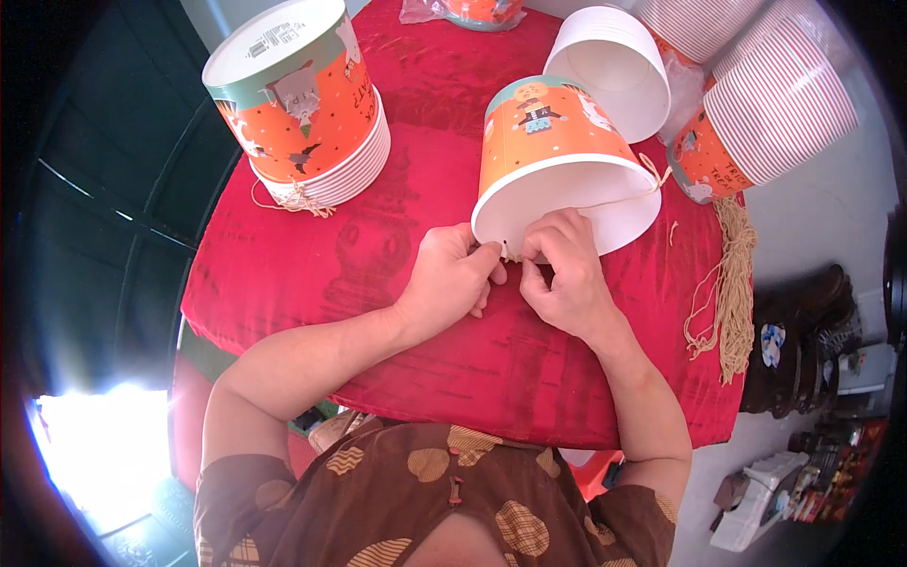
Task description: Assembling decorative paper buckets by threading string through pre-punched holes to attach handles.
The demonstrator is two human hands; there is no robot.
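Observation:
An orange paper bucket (pixel 534 142) with cartoon figures lies tipped on the red cloth, its white mouth facing me. At the near part of its rim, my left hand (pixel 449 279) pinches the edge between thumb and fingers, beside a small dark hole. My right hand (pixel 567 269) is closed close by, fingertips pinched on a beige string (pixel 614 200). That string runs across the bucket's mouth to a knotted loop on the rim's right side. The string's end between my fingertips is mostly hidden.
Upside-down nested buckets (pixel 312 118) stand at left, with string ends at their rims. A white-lined bucket (pixel 614 76) lies behind the one I hold. At right are nested bucket stacks (pixel 779 109). A bundle of beige strings (pixel 735 293) hangs over the red-covered table's (pixel 283 274) right edge.

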